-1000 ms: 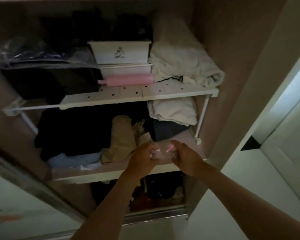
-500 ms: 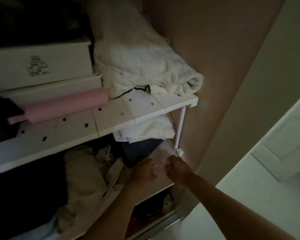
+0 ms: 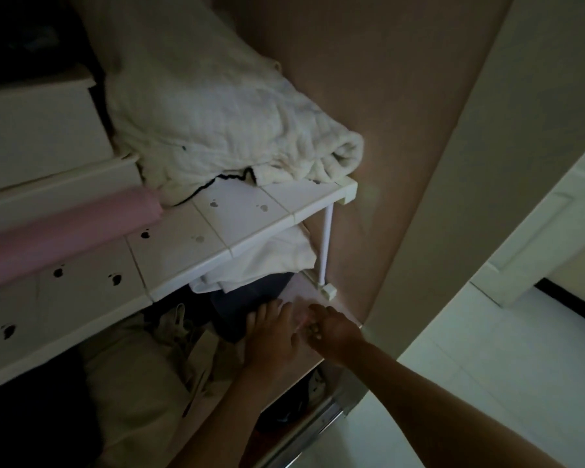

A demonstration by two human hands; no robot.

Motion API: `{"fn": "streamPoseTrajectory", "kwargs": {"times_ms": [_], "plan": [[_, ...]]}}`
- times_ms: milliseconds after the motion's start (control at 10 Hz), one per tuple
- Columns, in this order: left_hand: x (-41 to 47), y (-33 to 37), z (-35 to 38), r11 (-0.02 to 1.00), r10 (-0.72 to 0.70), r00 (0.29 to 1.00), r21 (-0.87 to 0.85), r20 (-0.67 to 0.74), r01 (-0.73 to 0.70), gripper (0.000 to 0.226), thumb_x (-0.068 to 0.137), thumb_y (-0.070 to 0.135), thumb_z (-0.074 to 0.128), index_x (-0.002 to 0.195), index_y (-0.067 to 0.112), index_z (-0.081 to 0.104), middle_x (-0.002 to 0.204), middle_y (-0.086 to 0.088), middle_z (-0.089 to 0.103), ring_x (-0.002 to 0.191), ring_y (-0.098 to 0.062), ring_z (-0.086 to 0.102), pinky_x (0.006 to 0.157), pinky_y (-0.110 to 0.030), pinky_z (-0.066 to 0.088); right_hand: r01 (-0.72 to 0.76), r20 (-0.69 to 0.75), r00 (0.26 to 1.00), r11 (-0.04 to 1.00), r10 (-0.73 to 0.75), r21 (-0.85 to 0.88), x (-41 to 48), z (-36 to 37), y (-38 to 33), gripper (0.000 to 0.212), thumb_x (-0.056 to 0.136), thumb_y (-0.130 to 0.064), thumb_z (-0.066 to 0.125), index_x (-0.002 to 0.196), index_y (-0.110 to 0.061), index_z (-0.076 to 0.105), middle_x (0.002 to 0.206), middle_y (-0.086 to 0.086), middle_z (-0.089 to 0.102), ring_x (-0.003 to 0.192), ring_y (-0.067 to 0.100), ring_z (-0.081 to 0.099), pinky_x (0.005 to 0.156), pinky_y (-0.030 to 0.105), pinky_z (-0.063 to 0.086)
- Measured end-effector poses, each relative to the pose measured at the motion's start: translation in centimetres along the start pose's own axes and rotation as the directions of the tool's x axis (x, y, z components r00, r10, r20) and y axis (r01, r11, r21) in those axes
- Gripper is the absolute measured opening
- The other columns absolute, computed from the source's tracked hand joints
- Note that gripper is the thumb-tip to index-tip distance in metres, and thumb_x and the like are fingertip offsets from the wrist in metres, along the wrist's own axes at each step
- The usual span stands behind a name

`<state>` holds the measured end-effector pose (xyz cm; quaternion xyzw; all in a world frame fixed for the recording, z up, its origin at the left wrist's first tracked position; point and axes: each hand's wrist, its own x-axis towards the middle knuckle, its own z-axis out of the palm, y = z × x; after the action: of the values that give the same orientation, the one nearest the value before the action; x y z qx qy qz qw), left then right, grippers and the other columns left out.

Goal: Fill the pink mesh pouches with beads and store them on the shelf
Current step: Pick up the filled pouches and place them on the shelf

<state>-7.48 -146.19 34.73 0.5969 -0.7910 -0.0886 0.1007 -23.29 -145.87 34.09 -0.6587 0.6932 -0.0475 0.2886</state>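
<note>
Resting on the pale lower shelf board (image 3: 305, 293), your left hand (image 3: 273, 334) is lying with fingers straight. Your right hand (image 3: 333, 330) is curling just beside it. The pink mesh pouch (image 3: 302, 321) is showing only faintly between them, so I cannot tell if the right hand is gripping it.

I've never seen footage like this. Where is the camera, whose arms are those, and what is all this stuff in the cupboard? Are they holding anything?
There is no machine here. A person wears a wide-angle camera on the head, so this single picture looks forward and down along their own arms into a dim wardrobe. The left hand lies with fingers spread on the lower shelf, beside dark folded clothing. The right hand is close beside it. A faint pink blur between them may be a mesh pouch, but it is too dark to tell whether the right hand has a grip on it. Above stands a white rack carrying a rolled white blanket, a pink roll and white boxes. More white cloth is folded under the rack, and a beige garment lies to the left.
</note>
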Motion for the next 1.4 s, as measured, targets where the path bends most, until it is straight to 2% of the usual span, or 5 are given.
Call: {"fn": "streamPoseTrajectory", "kwargs": {"times_ms": [200,600,800,1000,1400], "plan": [[0.8,3.1,1.8,0.855,-0.172,0.977,-0.474,0.123,0.21,0.039,0.084,0.053,0.053,0.12,0.037,0.051,0.122,0.008,0.056,0.108,-0.01,0.057,0.09,-0.032,0.053,0.036,0.003,0.999,0.997,-0.036,-0.072,-0.8,-1.8,1.6,0.058,0.095,-0.03,0.056,0.149,-0.02,0.038,0.14,0.01,0.044,0.126,0.032,0.052,0.101,0.034,0.046],[2.6,6.5,3.8,0.812,-0.218,0.93,-0.474,0.294,0.341,0.012,0.094,0.023,0.058,0.105,0.027,0.061,0.102,0.013,0.061,0.105,-0.01,0.062,0.082,-0.014,0.041,0.071,-0.128,0.991,0.983,-0.049,0.167,-2.2,-0.4,4.7,0.045,0.093,-0.007,0.054,0.135,-0.023,0.059,0.129,-0.003,0.047,0.115,0.02,0.055,0.088,0.012,0.036],[3.5,8.1,3.7,0.588,-0.285,0.909,-0.694,0.303,0.416,0.03,0.08,0.01,0.074,0.108,0.018,0.069,0.089,0.01,0.067,0.089,-0.01,0.066,0.084,-0.026,0.053,-0.011,-0.238,0.97,0.993,0.038,0.114,-2.9,0.0,5.4,0.052,0.093,-0.016,0.055,0.143,-0.031,0.053,0.138,0.006,0.049,0.12,0.025,0.054,0.103,0.03,0.042],[4.7,7.7,3.8,0.55,-0.341,0.903,-0.724,0.26,0.416,0.013,0.084,0.011,0.066,0.094,0.014,0.072,0.089,0.0,0.073,0.089,-0.022,0.07,0.083,-0.04,0.058,0.039,-0.205,0.979,0.983,-0.001,0.179,-2.4,-0.1,4.4,0.069,0.084,0.001,0.053,0.146,-0.03,0.048,0.143,0.004,0.046,0.126,0.022,0.053,0.1,0.01,0.028],[4.2,6.0,2.0,0.634,-0.126,0.946,-0.709,0.299,0.308,0.027,0.088,0.017,0.065,0.114,0.022,0.069,0.11,0.008,0.07,0.104,-0.011,0.067,0.094,-0.032,0.054,0.021,-0.109,0.994,0.998,-0.015,0.054,-1.4,-1.1,4.7,0.058,0.092,-0.011,0.052,0.147,-0.029,0.046,0.148,0.005,0.042,0.126,0.025,0.054,0.108,0.03,0.042]]}}
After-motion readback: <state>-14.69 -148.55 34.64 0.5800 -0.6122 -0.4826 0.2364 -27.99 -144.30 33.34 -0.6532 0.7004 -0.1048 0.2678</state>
